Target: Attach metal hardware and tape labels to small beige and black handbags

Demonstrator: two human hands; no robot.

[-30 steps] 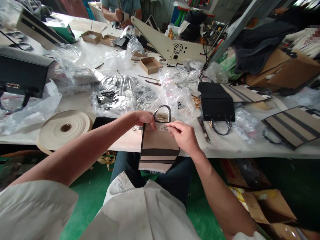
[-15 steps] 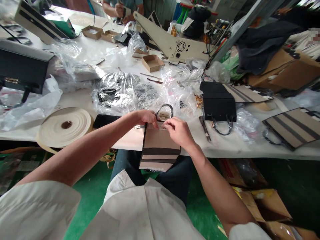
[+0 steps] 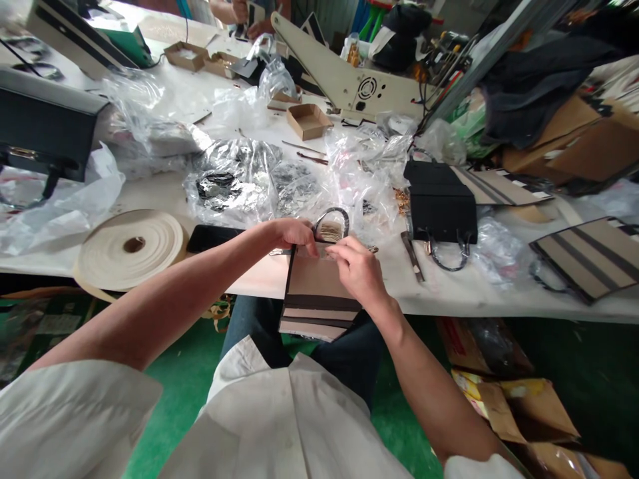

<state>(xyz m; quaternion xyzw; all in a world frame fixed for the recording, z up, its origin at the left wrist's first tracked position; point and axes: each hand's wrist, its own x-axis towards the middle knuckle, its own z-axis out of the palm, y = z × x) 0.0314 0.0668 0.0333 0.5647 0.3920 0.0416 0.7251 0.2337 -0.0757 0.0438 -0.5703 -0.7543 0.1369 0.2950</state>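
Head view: left hand (image 3: pixel 298 233) clasps the striped panel (image 3: pixel 319 279) by its far edge; right hand (image 3: pixel 360 269) pinches beside it, hold unclear. Between them, the handle (image 3: pixel 344 214) looks already fitted, edge work unfinished.

Slid right fingers (image 3: pixel 340 251) across the bag (image 3: pixel 319 274), nearer the left hand (image 3: pixel 297 234), exposing a metal piece (image 3: pixel 373 249) beyond; lost most of the co-worker's shirt (image 3: pixel 201 9) from view.

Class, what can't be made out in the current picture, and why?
Head view:
What, if anything, the right hand pinches: too small, behind its fingers.
Upper right part of the striped bag: behind that hand.
Leftmost black bag, far end: cut off by left edge.
Co-worker, head: cut off by top edge.
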